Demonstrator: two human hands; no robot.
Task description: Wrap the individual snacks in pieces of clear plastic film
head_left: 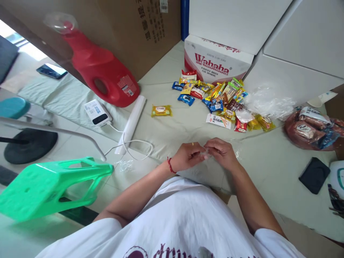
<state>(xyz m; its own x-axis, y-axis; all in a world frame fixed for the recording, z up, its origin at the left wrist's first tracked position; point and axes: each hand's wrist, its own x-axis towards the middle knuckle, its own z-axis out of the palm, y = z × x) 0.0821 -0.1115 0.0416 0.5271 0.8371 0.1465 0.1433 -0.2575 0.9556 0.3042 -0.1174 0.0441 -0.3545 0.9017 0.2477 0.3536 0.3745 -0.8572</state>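
pale sheet [172, 132], snack pile [223, 100], Wahaha carton [215, 59]

Left hand [188, 154] and right hand [220, 152] meet fingertip to fingertip, pinching a clear plastic bag [205, 154] above pale sheeting [268, 161]. Snack packets [215, 100] lie heaped beyond, beside a Wahaha carton [215, 59].

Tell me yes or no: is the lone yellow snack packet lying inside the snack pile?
No, the yellow packet lies apart, left of the snack pile.
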